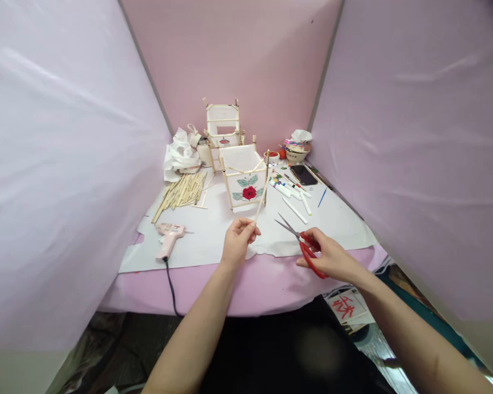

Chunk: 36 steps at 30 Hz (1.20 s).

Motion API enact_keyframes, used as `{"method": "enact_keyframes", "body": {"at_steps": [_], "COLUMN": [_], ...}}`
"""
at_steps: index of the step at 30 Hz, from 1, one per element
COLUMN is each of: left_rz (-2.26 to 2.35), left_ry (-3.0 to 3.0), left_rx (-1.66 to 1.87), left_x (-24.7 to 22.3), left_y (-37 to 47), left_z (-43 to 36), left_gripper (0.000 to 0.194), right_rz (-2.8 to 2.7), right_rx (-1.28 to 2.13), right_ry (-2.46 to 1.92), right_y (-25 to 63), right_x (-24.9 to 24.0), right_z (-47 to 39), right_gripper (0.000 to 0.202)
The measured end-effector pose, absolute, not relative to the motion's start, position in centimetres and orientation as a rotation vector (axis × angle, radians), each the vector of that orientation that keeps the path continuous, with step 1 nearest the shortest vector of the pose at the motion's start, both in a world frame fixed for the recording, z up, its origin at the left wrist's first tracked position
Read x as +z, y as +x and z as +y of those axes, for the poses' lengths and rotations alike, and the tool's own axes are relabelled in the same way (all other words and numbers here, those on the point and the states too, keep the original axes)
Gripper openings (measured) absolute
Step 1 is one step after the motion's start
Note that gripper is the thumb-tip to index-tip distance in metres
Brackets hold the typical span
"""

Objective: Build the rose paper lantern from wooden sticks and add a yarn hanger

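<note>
Between the thumb and fingers of my left hand [239,241] is a thin pale stick [262,201], slanting up to the right in front of a lantern frame. My right hand [326,254] grips red-handled scissors [308,257], their blades slightly parted and pointing up-left toward the stick without touching it. The lantern [248,186] stands just beyond my hands, built of sticks with white panels; its front panel shows a red flower and green leaves. Behind it is a second stick frame [223,117] with white panels.
A pink glue gun [171,239] lies at left, its black cord hanging off the front edge. Behind it are a pile of sticks [183,191] and a white plastic bag [181,156]. Several markers [294,210], a phone [304,175] and a bowl [296,155] occupy the right side.
</note>
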<state>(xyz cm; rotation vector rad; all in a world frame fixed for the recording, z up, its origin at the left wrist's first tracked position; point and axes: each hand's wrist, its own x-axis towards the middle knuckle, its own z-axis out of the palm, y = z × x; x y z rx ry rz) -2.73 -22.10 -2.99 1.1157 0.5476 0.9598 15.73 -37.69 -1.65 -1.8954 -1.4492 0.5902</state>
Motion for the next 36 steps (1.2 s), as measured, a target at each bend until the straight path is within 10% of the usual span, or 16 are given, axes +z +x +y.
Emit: {"method": "enact_keyframes", "body": {"at_steps": [36], "left_rz": [0.472], "left_ry": [1.399], "left_rx": [0.908], "left_x": [-2.6], "left_y": [-3.2], "left_z": [-23.2], "left_gripper": [0.016], "right_rz": [-1.536], "right_rx": [0.417], "right_ry": [-1.879], "right_y": [12.0], "right_x": [-1.2], "right_z": [-36.0], "right_gripper": [0.033]}}
